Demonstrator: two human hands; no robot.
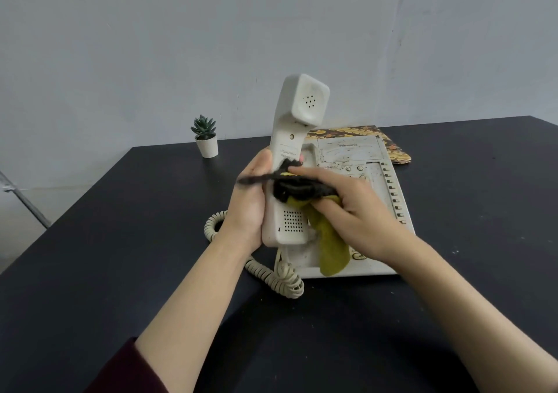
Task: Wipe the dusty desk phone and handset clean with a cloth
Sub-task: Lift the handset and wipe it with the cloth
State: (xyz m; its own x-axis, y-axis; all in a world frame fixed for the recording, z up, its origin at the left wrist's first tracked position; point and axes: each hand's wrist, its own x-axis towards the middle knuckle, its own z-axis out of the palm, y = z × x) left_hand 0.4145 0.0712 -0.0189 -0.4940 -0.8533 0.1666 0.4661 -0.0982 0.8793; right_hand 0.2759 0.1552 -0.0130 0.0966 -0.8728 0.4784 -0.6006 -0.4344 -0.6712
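One handset stands upright, gripped by the left hand; the right hand pinches one cloth against it, one phone at three o'clock.

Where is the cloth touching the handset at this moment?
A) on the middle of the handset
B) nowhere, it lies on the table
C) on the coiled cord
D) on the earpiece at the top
A: the right hand presses the cloth against the middle of the handset, which the left hand holds upright.
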